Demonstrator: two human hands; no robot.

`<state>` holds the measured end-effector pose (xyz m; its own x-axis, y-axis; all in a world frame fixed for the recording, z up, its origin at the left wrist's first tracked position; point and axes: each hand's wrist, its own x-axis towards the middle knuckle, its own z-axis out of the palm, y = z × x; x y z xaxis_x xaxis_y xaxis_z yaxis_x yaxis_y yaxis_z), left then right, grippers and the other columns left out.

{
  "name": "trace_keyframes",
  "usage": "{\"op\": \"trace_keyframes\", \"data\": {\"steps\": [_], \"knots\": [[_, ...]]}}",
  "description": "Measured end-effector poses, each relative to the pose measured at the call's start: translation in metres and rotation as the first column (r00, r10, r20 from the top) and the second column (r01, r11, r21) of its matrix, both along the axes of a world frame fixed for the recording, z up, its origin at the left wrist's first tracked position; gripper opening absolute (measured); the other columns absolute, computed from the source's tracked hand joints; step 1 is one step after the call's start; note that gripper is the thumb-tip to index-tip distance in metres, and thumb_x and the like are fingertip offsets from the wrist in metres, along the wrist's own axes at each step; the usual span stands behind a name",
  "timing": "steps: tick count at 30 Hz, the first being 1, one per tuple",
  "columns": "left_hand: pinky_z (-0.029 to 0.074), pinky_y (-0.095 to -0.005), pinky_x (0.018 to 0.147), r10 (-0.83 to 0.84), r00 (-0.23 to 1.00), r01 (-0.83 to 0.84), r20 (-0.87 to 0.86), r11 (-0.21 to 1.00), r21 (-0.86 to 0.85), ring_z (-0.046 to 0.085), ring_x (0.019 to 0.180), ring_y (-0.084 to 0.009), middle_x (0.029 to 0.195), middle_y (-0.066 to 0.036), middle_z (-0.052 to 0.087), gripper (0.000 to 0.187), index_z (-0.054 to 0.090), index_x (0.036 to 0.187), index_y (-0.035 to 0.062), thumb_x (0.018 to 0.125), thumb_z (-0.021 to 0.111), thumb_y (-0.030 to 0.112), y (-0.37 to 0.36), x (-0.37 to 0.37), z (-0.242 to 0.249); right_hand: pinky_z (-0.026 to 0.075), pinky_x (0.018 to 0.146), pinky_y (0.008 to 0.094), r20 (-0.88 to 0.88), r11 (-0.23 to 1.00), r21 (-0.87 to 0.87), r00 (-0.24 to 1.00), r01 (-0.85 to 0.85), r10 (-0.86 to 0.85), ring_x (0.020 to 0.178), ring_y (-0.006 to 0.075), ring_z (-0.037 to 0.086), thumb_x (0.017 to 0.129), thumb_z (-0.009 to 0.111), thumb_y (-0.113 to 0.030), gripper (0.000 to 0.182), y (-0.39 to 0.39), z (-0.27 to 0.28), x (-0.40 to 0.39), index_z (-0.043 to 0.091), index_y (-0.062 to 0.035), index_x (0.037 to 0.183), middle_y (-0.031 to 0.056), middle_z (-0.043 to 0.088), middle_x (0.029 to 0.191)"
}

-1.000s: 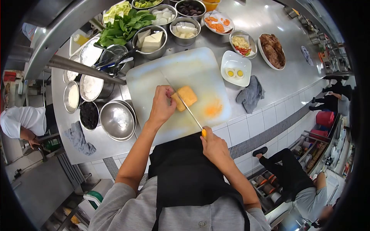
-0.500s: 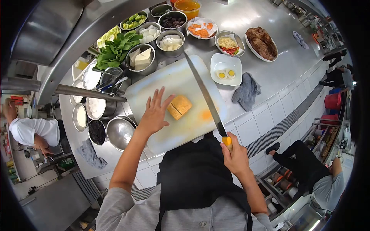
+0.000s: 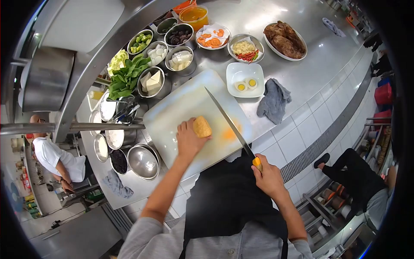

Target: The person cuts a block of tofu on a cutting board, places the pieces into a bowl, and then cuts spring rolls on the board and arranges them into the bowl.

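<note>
On the white cutting board (image 3: pixel 172 112) lies a golden-brown block of what looks like fried tofu (image 3: pixel 202 126). My left hand (image 3: pixel 189 140) is closed around its left side, thumb along the near edge, fingers hiding part of it. In my right hand (image 3: pixel 269 177) is a long kitchen knife (image 3: pixel 230 123), held by its yellow handle. The blade slants over the right part of the board, tip pointing away from me and apart from the block. An orange stain marks the board near the blade.
Steel bowls of ingredients, including white tofu pieces (image 3: pixel 152 83), line the board's far left. A square white dish (image 3: pixel 245 80) with halved egg and a grey cloth (image 3: pixel 274 101) lie at its right. Empty steel bowls (image 3: pixel 143 162) stand left. Other people are at both sides.
My left hand, spread beside the block before, has closed on it. The cut line seen across the block no longer shows. The knife stays in my right hand, and the view has shifted slightly.
</note>
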<state>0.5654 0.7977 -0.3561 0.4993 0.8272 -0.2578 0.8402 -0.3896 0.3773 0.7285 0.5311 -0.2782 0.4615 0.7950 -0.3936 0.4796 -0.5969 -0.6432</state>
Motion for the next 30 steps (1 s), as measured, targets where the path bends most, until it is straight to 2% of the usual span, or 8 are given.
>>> {"op": "trace_keyframes", "data": {"steps": [3, 12, 14, 17, 19, 24, 27, 30], "knots": [[0.041, -0.0518, 0.108, 0.230, 0.973, -0.231, 0.027, 0.972, 0.034, 0.043, 0.134, -0.0402, 0.142, -0.020, 0.047, 0.116, 0.041, 0.149, 0.0082, 0.054, 0.098, 0.041, -0.035, 0.017, 0.012, 0.055, 0.072, 0.0547, 0.000, 0.998, -0.046, 0.999, -0.051, 0.051, 0.078, 0.0465, 0.068, 0.098, 0.063, -0.023, 0.042, 0.005, -0.012, 0.009, 0.048, -0.0086, 0.134, 0.0243, 0.070, 0.084], [0.046, -0.0474, 0.106, 0.043, 0.904, -0.190, 0.426, 0.932, 0.308, 0.053, 0.125, -0.0382, 0.137, -0.023, 0.052, 0.116, 0.043, 0.147, 0.0023, 0.053, 0.100, 0.038, -0.021, -0.037, 0.027, 0.054, 0.072, 0.0560, 0.049, 0.983, -0.066, 0.984, -0.170, 0.173, 0.081, 0.0478, 0.068, 0.098, 0.061, -0.023, 0.039, 0.016, -0.018, 0.034, 0.049, -0.0079, 0.132, 0.0257, 0.070, 0.087], [0.053, -0.0402, 0.091, 0.122, 0.857, -0.287, 0.501, 0.920, 0.267, 0.061, 0.112, -0.0313, 0.128, -0.017, 0.058, 0.098, 0.051, 0.139, 0.0030, 0.059, 0.099, 0.033, -0.025, -0.068, 0.025, 0.053, 0.071, 0.0569, 0.044, 0.983, -0.092, 0.986, -0.158, 0.163, 0.082, 0.0494, 0.067, 0.097, 0.062, -0.022, 0.040, 0.016, -0.018, 0.031, 0.050, -0.0073, 0.132, 0.0265, 0.070, 0.088], [0.054, -0.0341, 0.078, 0.297, 0.752, -0.313, 0.588, 0.947, -0.078, 0.068, 0.087, -0.0207, 0.092, -0.008, 0.071, 0.020, 0.073, 0.098, 0.0058, 0.083, 0.084, 0.012, -0.043, -0.109, 0.039, 0.054, 0.071, 0.0561, 0.068, 0.989, 0.028, 0.987, -0.146, 0.144, 0.081, 0.0507, 0.068, 0.095, 0.063, -0.016, 0.045, 0.002, -0.060, 0.034, 0.049, -0.0058, 0.137, 0.0312, 0.069, 0.086], [0.055, -0.0356, 0.079, 0.295, 0.840, -0.249, 0.456, 0.955, -0.158, 0.071, 0.085, -0.0245, 0.090, -0.010, 0.073, 0.010, 0.074, 0.093, 0.0054, 0.089, 0.077, 0.014, -0.060, -0.128, 0.057, 0.053, 0.079, 0.0527, 0.045, 0.966, -0.226, 0.989, -0.129, 0.143, 0.094, 0.0490, 0.066, 0.102, 0.055, -0.026, 0.031, 0.025, -0.008, 0.025, 0.059, -0.0140, 0.130, 0.0249, 0.071, 0.100], [0.053, -0.0444, 0.091, 0.272, 0.961, -0.277, -0.058, 0.923, -0.267, 0.069, 0.102, -0.0325, 0.108, -0.014, 0.074, 0.021, 0.077, 0.108, 0.0101, 0.092, 0.067, 0.019, -0.090, -0.277, 0.000, 0.052, 0.078, 0.0559, 0.070, 0.977, -0.140, 0.983, -0.159, 0.170, 0.093, 0.0520, 0.065, 0.103, 0.053, -0.030, 0.034, 0.023, -0.016, 0.022, 0.052, -0.0153, 0.134, 0.0269, 0.070, 0.099], [0.052, -0.0458, 0.098, 0.379, 0.810, -0.502, -0.446, 0.842, -0.196, 0.067, 0.111, -0.0333, 0.116, -0.016, 0.073, 0.044, 0.074, 0.119, 0.0153, 0.076, 0.079, 0.025, -0.084, -0.432, -0.044, 0.051, 0.077, 0.0564, 0.079, 0.987, -0.058, 0.985, -0.149, 0.153, 0.092, 0.0525, 0.064, 0.103, 0.054, -0.032, 0.034, 0.024, -0.018, 0.017, 0.054, -0.0146, 0.132, 0.0286, 0.069, 0.098], [0.048, -0.0463, 0.103, 0.770, 0.585, -0.738, -0.255, 0.635, 0.227, 0.060, 0.120, -0.0425, 0.128, -0.024, 0.065, 0.057, 0.062, 0.133, 0.0057, 0.078, 0.073, 0.019, -0.051, -0.519, -0.044, 0.051, 0.078, 0.0568, 0.130, 0.970, -0.175, 0.973, -0.167, 0.191, 0.092, 0.0518, 0.064, 0.103, 0.054, -0.031, 0.034, 0.032, -0.022, 0.013, 0.054, -0.0144, 0.133, 0.0281, 0.069, 0.098]]}}
